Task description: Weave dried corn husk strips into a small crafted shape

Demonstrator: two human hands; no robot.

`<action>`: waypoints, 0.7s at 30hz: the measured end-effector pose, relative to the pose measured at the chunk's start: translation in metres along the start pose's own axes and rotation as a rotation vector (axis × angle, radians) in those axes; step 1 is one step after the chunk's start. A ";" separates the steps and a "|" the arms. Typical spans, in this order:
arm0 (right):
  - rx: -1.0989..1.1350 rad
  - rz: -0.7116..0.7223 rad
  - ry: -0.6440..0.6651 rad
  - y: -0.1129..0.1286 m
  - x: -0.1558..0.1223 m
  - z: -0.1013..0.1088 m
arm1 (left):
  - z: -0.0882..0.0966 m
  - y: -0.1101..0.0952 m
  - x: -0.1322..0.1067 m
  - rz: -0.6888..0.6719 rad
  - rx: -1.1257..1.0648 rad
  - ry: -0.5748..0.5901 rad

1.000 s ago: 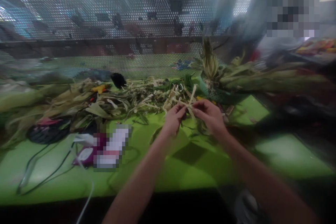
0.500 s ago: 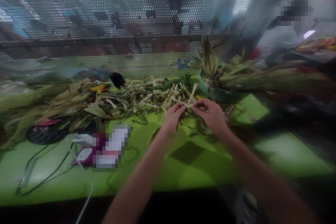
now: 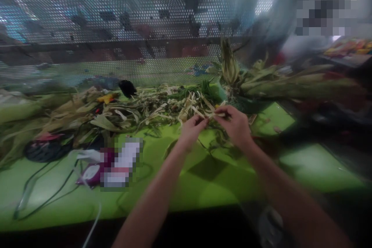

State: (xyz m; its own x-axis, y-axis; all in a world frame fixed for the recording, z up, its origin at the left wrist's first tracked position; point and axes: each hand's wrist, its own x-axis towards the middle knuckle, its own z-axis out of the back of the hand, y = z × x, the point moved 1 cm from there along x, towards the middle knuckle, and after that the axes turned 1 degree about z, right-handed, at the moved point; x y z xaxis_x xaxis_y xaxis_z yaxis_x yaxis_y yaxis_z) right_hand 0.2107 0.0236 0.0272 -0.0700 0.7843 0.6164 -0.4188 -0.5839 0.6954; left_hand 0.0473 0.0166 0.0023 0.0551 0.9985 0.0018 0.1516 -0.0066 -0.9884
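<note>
My left hand point(image 3: 191, 130) and my right hand point(image 3: 236, 126) meet above the green table point(image 3: 203, 186), both pinched on a small bundle of pale dried husk strips point(image 3: 211, 114). The fingertips of the two hands nearly touch, with the strips sticking out between and above them. Just behind my hands lies a long heap of dried corn husks and leaves point(image 3: 139, 108) that runs across the table.
Green corn cobs in husks point(image 3: 290, 83) are piled at the right. A dark pouch point(image 3: 43, 149), cords point(image 3: 43, 190) and a blurred-out packet point(image 3: 116, 162) lie at the left. A perforated metal screen point(image 3: 145, 27) stands behind the table. A person point(image 3: 308, 42) is at the far right.
The upright husk strip has been folded down toward the right. Both hands have shifted slightly up and right while keeping their pinch.
</note>
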 end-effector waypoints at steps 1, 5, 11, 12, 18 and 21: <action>-0.008 0.004 -0.007 0.001 0.000 0.001 | 0.000 0.000 0.000 0.000 0.015 -0.007; 0.016 -0.031 -0.058 0.004 -0.001 0.000 | 0.000 0.002 0.002 -0.001 0.029 0.012; 0.284 -0.228 -0.038 -0.012 0.005 -0.006 | -0.001 0.004 0.001 0.018 -0.071 0.019; 0.338 -0.256 0.013 -0.015 0.006 -0.007 | -0.001 0.003 0.000 0.022 -0.081 0.019; 0.398 -0.314 0.128 -0.014 0.003 -0.008 | 0.001 -0.003 0.000 0.003 -0.008 0.040; 0.378 -0.307 0.136 -0.011 0.005 -0.006 | 0.004 -0.007 0.000 0.003 0.047 0.022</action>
State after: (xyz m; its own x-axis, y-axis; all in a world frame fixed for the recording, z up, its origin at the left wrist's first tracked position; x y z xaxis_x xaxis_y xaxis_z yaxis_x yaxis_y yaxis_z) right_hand 0.2099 0.0352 0.0201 -0.1233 0.9372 0.3264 -0.0837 -0.3375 0.9376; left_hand 0.0424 0.0172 0.0085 0.0776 0.9970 0.0020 0.1045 -0.0062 -0.9945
